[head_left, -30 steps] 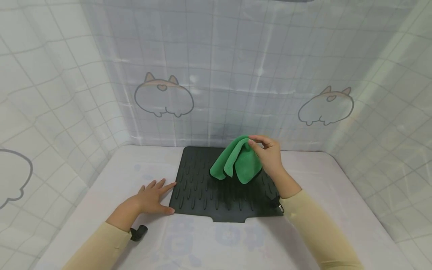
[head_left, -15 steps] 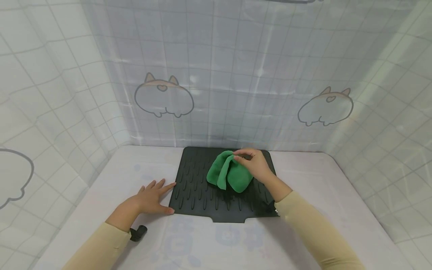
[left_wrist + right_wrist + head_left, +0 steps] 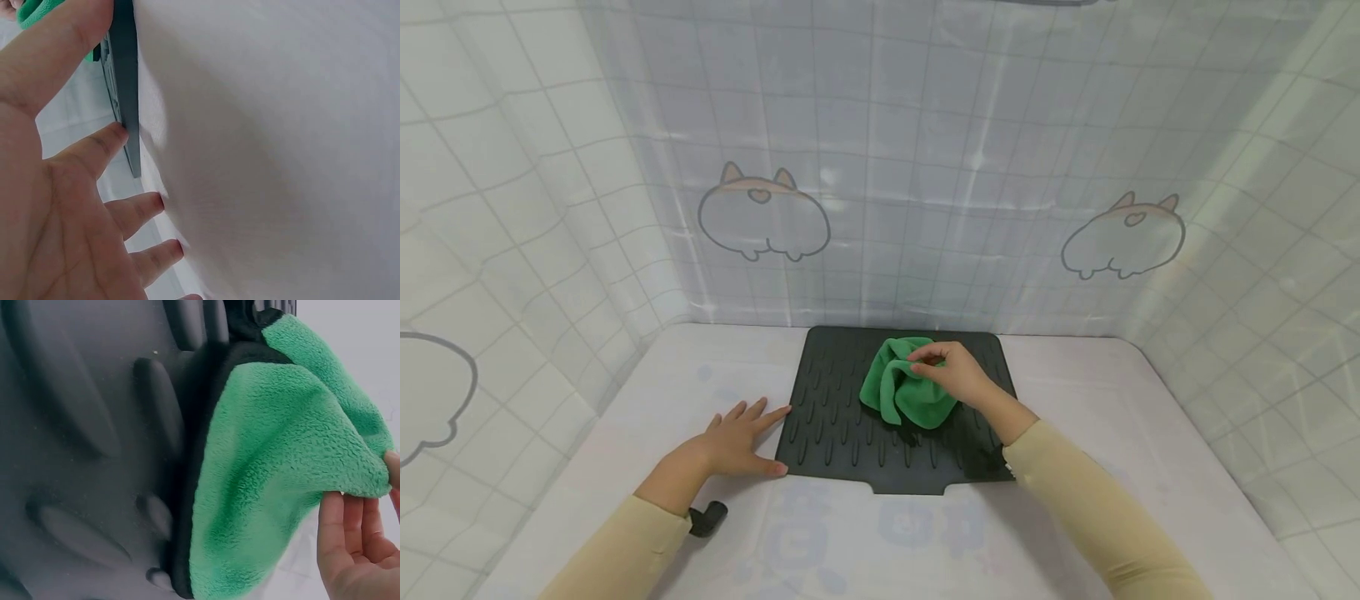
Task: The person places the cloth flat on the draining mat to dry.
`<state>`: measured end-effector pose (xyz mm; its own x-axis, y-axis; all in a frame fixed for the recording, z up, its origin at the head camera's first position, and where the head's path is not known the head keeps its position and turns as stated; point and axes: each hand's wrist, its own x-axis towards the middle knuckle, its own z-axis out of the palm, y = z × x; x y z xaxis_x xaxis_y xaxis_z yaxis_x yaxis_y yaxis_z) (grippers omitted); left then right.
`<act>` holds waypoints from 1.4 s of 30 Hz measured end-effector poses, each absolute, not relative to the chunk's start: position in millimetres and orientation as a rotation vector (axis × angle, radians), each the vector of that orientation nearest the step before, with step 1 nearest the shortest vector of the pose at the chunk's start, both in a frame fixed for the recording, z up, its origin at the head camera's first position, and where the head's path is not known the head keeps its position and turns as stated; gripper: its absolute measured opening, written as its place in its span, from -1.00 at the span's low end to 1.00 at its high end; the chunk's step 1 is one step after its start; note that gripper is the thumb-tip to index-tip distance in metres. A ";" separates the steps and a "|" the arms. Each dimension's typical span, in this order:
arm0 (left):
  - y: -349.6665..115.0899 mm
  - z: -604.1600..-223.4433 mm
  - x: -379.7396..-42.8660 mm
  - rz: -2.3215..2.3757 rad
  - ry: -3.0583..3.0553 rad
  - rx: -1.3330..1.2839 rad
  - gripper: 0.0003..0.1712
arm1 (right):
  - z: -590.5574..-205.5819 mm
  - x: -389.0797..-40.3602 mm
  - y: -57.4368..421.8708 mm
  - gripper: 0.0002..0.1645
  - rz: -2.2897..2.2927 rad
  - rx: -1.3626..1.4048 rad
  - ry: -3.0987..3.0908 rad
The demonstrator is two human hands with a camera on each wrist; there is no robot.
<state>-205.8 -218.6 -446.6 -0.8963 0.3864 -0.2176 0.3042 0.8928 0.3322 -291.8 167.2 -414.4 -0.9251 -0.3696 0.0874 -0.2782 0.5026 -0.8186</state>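
Observation:
A green cloth (image 3: 917, 400) with a dark edging lies bunched on a black ridged mat (image 3: 842, 417) in the head view. My right hand (image 3: 957, 373) pinches the top of the cloth between thumb and fingers. In the right wrist view the fuzzy cloth (image 3: 269, 456) hangs in folds from those fingers (image 3: 350, 519), its black border against the mat's raised ridges. My left hand (image 3: 737, 442) lies spread on the white surface, with thumb and index fingertip at the mat's left edge. The left wrist view shows that thumb and index finger (image 3: 94, 150) touching the mat's thick side (image 3: 128, 94).
The mat has a short tab (image 3: 910, 485) at its front edge. A white, faintly printed cover (image 3: 1097, 467) spreads beneath it. Tile-patterned curtains (image 3: 925, 208) stand behind and at both sides. A small black piece (image 3: 708, 518) shows at my left wrist.
My right hand has moved left and down, carrying the cloth from the mat's upper right toward its middle. The cloth has sunk into a lower, more bunched heap. My left hand stays put.

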 end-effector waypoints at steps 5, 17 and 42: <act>-218.4 -446.8 -205.3 0.412 2.788 0.517 0.19 | -406.4 -287.2 171.4 -0.75 -1.366 -0.604 2.690; -215.9 -442.7 -202.9 0.399 2.804 0.530 0.18 | -381.1 -272.1 191.2 -0.69 -1.358 -0.663 2.790; -169.4 -410.6 -224.5 0.737 2.948 0.781 -0.14 | -377.6 -265.0 226.9 -0.59 -1.308 -0.582 2.755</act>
